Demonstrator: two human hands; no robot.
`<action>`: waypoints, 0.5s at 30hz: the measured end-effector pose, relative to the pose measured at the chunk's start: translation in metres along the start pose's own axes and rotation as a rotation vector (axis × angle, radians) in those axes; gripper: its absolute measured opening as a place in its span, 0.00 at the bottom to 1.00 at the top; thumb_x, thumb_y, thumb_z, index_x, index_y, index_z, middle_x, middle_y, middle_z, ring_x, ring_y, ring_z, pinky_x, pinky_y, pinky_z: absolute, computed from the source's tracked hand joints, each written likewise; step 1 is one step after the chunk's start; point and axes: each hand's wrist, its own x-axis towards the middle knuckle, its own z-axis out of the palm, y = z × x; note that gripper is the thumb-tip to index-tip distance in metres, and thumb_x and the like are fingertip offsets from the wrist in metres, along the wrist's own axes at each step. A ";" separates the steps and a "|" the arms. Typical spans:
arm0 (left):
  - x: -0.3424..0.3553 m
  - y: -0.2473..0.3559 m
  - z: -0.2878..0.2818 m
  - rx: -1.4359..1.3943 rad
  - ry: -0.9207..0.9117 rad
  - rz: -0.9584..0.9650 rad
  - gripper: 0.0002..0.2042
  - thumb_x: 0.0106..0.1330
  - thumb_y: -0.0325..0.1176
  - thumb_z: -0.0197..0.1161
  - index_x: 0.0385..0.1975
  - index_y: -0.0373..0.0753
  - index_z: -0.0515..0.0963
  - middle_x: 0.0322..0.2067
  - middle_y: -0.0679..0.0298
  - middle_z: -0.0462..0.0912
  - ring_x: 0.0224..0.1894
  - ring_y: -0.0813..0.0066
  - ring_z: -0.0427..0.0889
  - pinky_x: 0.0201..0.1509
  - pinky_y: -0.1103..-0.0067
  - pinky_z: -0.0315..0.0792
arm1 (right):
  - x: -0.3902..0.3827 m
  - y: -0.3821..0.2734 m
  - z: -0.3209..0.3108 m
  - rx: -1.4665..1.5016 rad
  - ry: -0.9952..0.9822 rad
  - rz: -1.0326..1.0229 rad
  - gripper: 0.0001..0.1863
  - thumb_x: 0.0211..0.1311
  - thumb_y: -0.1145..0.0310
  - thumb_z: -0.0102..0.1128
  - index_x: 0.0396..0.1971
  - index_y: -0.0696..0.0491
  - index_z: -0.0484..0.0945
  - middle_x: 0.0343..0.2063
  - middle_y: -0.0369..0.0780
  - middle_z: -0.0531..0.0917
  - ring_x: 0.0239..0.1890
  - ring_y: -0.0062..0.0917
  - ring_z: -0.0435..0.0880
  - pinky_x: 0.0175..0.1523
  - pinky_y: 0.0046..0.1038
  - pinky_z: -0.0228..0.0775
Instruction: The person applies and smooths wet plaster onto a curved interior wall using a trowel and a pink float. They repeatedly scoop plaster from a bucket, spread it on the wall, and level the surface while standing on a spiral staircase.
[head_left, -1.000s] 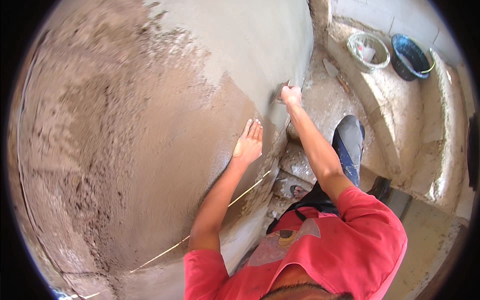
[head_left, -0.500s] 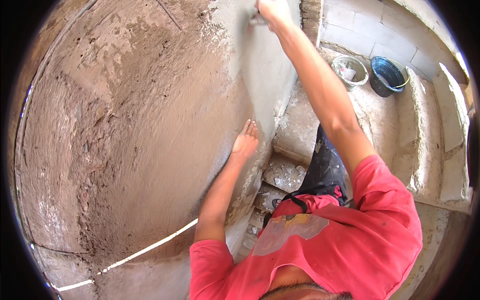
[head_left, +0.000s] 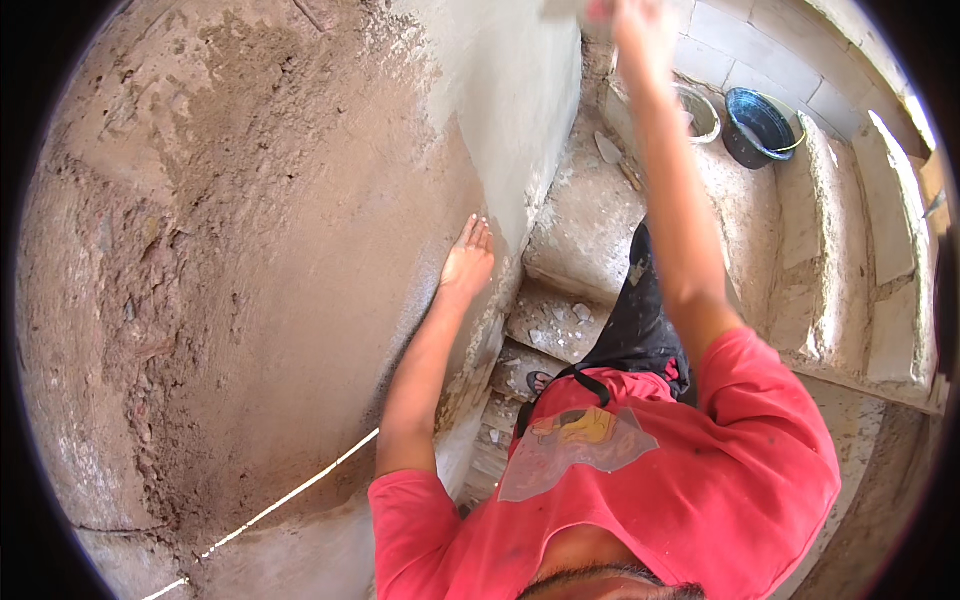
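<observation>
My left hand (head_left: 468, 258) lies flat against the brown rough-plastered wall (head_left: 330, 230), fingers stretched and slightly apart, close to the edge of a smoother grey coat (head_left: 500, 90). Up at the top edge, my right hand (head_left: 642, 35) is smeared by motion and closed on the handle of a plastering trowel. The trowel's grey blade (head_left: 562, 8) is blurred and partly cut off by the frame; it appears to be off the wall's face, beyond its corner.
A pointed trowel (head_left: 607, 148) with a wooden handle lies on the step beneath my right arm. A whitish bucket (head_left: 700, 112), partly behind that arm, stands beside a dark blue bucket (head_left: 757, 128). Concrete steps (head_left: 565, 240) bear rubble; pale blocks (head_left: 895, 230) stand at the right.
My right hand has swung right with the trowel, away from the grey coat. The left hand stays flat on the wall. The whole view has shifted slightly, and the pointed trowel now shows.
</observation>
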 end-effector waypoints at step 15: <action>0.003 0.002 0.012 -0.008 0.048 -0.018 0.43 0.62 0.53 0.69 0.72 0.31 0.64 0.75 0.54 0.63 0.80 0.65 0.54 0.85 0.61 0.32 | -0.062 -0.022 0.101 -0.169 -0.180 0.532 0.14 0.60 0.66 0.60 0.33 0.65 0.82 0.28 0.47 0.85 0.34 0.32 0.87 0.40 0.35 0.78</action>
